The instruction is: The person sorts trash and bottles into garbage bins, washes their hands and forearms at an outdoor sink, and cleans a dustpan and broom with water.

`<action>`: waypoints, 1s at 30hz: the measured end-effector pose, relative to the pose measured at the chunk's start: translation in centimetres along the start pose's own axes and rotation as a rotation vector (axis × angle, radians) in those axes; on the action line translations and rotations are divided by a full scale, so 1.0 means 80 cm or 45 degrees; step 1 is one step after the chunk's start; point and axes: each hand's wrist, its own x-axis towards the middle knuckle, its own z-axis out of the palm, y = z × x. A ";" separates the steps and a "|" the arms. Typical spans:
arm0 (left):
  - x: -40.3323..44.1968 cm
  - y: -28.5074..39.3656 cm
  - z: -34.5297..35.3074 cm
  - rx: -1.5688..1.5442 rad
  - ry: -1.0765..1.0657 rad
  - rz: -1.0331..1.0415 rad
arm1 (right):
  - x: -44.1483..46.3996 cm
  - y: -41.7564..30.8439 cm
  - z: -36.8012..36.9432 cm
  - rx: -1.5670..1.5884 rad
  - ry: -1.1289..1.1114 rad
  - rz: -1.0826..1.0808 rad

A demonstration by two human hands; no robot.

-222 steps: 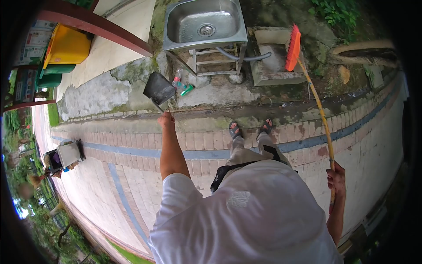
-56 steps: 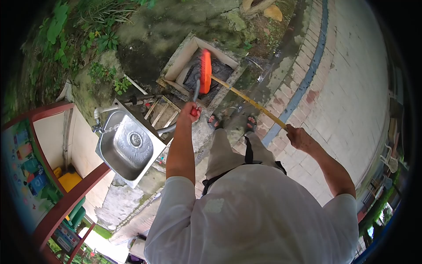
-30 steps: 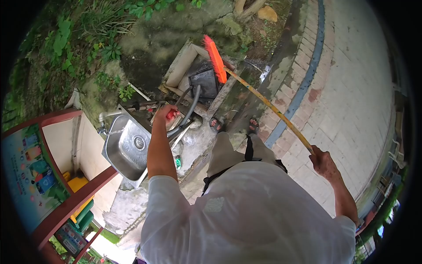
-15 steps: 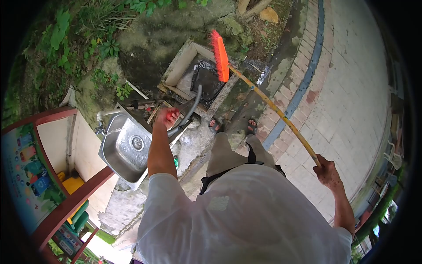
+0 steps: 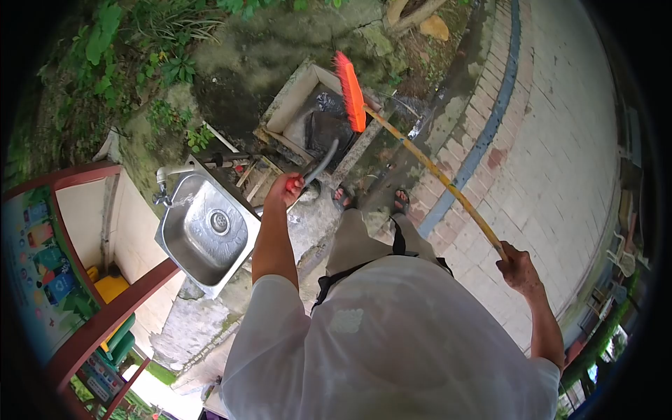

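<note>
The left grip (image 5: 285, 189) is closed around a red handle end (image 5: 292, 184), and the right grip (image 5: 519, 269) is wrapped around the broom (image 5: 355, 96) near the end of its yellow stick. The broom slants away from the right grip, its orange head at the near side of a low concrete basin (image 5: 289, 96). That basin lies ahead of the left grip, with a dark pan (image 5: 330, 133) in wet murk at its bottom. Just past the left grip, a grey hose (image 5: 325, 159) curves towards it.

Left of the left grip, a steel sink (image 5: 196, 241) shines wet beneath a tap (image 5: 162, 196). Further out stand a red beam (image 5: 115, 320), a picture board (image 5: 50, 259), a cream wall (image 5: 136, 227), a yellow bin (image 5: 112, 288) and green bins (image 5: 120, 346).

The ground beyond the left grip is dark, mossy concrete (image 5: 273, 42) bordered by leafy plants (image 5: 168, 66). Ahead of the right grip, a blue-grey strip (image 5: 488, 124) bends between brick bands; around the grip itself spreads pale paving (image 5: 567, 140). Between the two grips, sandalled feet (image 5: 341, 198) stand on stained, uneven ground.
</note>
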 end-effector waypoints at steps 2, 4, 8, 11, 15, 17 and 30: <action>0.005 -0.009 0.002 0.116 0.011 0.095 | 0.003 0.004 0.002 -0.002 -0.035 0.018; 0.007 -0.031 -0.008 0.274 0.027 0.089 | 0.003 -0.003 0.000 0.014 -0.043 0.031; 0.003 -0.092 -0.049 0.282 -0.024 0.073 | 0.007 -0.011 0.014 0.160 0.105 -0.107; -0.008 -0.118 -0.062 0.112 0.055 -0.049 | 0.010 -0.004 0.009 0.056 0.000 -0.032; 0.020 -0.125 -0.068 0.052 -0.125 0.088 | 0.015 -0.002 0.011 0.062 -0.005 -0.027; 0.027 -0.136 -0.049 0.106 -0.027 0.149 | 0.021 0.006 0.018 0.094 0.020 -0.074; 0.033 -0.156 0.017 0.117 -0.083 0.282 | 0.145 0.041 0.114 0.014 -0.115 -0.361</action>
